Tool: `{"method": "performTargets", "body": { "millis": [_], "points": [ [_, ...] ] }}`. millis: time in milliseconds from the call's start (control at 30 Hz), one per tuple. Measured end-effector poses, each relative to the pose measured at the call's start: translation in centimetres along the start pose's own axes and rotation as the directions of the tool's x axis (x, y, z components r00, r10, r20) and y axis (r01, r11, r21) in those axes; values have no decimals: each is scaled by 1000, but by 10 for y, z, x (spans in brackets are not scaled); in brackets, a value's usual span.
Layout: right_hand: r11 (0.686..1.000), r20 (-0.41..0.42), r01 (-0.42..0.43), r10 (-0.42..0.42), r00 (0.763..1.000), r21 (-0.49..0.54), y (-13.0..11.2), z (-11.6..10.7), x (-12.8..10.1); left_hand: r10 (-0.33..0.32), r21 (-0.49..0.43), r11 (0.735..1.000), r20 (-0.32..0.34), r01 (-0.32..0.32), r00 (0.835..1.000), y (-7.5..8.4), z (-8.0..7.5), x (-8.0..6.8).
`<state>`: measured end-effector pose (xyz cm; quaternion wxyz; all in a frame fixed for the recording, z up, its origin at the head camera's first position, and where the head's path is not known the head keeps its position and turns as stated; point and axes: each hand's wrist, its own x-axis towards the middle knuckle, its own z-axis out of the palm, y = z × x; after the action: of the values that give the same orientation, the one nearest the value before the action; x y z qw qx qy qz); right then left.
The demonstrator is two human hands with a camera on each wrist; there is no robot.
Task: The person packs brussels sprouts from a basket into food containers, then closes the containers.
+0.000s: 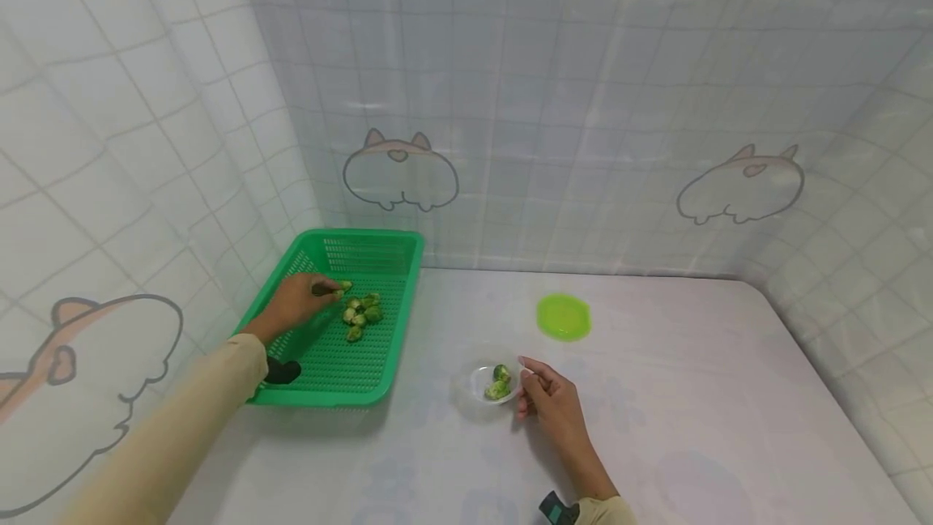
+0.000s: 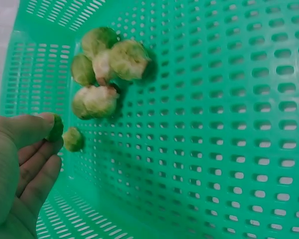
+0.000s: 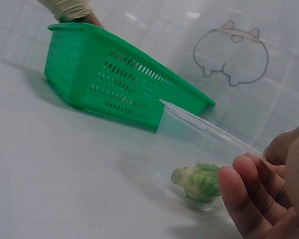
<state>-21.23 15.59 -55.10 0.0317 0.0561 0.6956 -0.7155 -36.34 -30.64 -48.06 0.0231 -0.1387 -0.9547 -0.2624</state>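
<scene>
The green basket [image 1: 342, 363] sits at the far left of the table [image 1: 692, 428]; a clear bowl [image 1: 477, 395] stands near the middle and a lime lid [image 1: 564, 317] lies further back. In the basket is a cluster of sprouts [image 2: 107, 69]. They look small, light and firm, round enough to roll, best taken one at a time between thumb and fingertips. The left hand [image 1: 295, 302] pinches one sprout [image 2: 56, 128] at its fingertips, another just beside it. The right hand [image 1: 550, 399] curls loosely round the bowl's rim, steadying it; two sprouts [image 1: 499, 383] lie inside. No writing shows, only cartoon animals on the wall.
</scene>
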Motion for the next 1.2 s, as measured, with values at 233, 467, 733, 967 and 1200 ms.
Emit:
{"method": "performTargets", "body": {
  "millis": [233, 467, 733, 967, 1200],
  "points": [
    [1000, 2, 2, -2, 1000, 9, -1, 1, -1, 14, -33, 999, -16, -14, 1000, 14, -6, -5],
    [1000, 6, -12, 12, 1000, 13, 0, 0, -2, 61, -80, 995, -48, -64, 997, 27, -4, -9],
    [1000, -1, -3, 3, 1000, 23, 0, 1, -1, 113, -138, 984, -37, -117, 993, 45, -2, -10],
    [1000, 0, 0, 0, 1000, 18, 0, 1, -1, 116, -198, 973, -11, -116, 993, 60, -1, -11],
    [1000, 2, 12, -12, 1000, 22, 0, 1, -2, 113, -249, 963, 10, -107, 994, 73, -2, -17]
  ]
}}
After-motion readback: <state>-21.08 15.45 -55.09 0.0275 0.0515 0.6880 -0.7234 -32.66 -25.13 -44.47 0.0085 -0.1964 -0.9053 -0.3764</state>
